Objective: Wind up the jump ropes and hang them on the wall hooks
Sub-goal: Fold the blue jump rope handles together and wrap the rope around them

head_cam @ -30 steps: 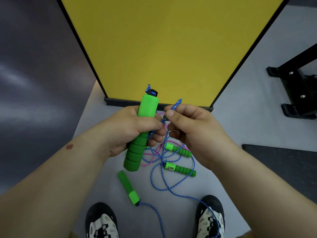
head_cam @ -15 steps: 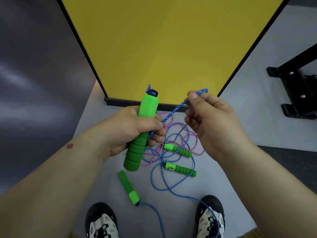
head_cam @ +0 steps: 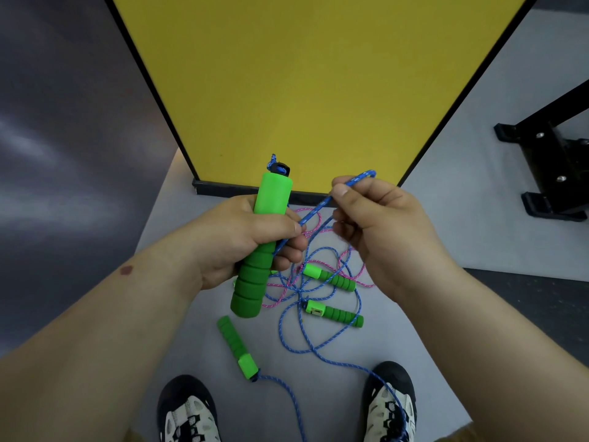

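Observation:
My left hand (head_cam: 236, 237) grips a green foam jump-rope handle (head_cam: 267, 231), held nearly upright with its black cap on top. A blue rope (head_cam: 314, 212) runs from under that hand up to my right hand (head_cam: 379, 224), which pinches it between thumb and fingers. On the grey floor below lie three more green handles (head_cam: 237, 347) (head_cam: 330, 277) (head_cam: 334, 314) among tangled loops of blue rope (head_cam: 318, 346) and pink rope (head_cam: 360, 279). No wall hooks are in view.
A yellow panel (head_cam: 302, 84) with a black frame stands straight ahead. A black metal stand (head_cam: 554, 164) is on the right, a dark mat (head_cam: 541, 301) beside it. My two shoes (head_cam: 188, 413) (head_cam: 390, 400) are at the bottom, the blue rope crossing the right one.
My right hand pulled the blue rope up and to the right, away from the handle, over the first half second. Since then it has barely moved. My left hand stayed still.

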`<state>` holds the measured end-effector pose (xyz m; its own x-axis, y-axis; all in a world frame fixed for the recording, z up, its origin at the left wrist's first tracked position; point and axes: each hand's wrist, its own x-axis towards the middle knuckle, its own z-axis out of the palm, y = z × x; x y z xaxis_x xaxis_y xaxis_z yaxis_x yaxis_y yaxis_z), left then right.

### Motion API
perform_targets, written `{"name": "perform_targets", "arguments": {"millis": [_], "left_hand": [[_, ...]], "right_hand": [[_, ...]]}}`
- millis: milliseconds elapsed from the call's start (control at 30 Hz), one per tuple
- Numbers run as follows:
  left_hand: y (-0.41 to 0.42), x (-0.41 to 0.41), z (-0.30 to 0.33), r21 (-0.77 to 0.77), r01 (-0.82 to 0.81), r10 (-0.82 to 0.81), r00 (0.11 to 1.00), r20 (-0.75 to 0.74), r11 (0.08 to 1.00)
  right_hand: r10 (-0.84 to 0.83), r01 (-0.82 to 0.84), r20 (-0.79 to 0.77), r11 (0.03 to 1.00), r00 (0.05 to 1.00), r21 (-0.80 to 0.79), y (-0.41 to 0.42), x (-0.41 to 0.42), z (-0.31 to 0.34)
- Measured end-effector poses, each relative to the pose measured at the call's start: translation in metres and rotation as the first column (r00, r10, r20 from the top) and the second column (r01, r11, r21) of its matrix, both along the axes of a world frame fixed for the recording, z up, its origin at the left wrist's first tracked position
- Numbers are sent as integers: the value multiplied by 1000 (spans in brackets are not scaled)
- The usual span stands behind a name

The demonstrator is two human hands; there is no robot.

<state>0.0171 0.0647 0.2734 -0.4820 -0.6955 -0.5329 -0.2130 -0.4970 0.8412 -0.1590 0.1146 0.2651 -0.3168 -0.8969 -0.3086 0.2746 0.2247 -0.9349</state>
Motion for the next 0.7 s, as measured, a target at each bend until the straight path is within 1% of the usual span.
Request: {"name": "perform_targets", "arguments": {"millis": [133,233,300,433,500,600,700], "left_hand": [[0,1,0,-5,11,-11,1000,-7,1000],[1,0,0,-8,4,-4,1000,-2,1000],[1,0,0,-4,-2,2,1000,-2,1000],[2,0,1,-1,-6,6,1000,-7,1000],[2,0,2,-3,2,-2,1000,-9,1000],[2,0,4,-5,0,0,1000,-4,1000],[1,0,4,-1,3,-3,1000,-9,1000]], "right_hand": [[-124,125,29,992,992,-30,-3,-10,6],[-119,120,46,993,992,-16,-3,-10,6],[-64,63,56,998,996,20,-2,-6,5],[183,-192,115,979,977,75,4,6,2],[233,-239,93,969,968,65,6,9,1],[168,-169,41,984,985,48,5,8,1],[41,-42,51,999,998,27,1,2,3]]}}
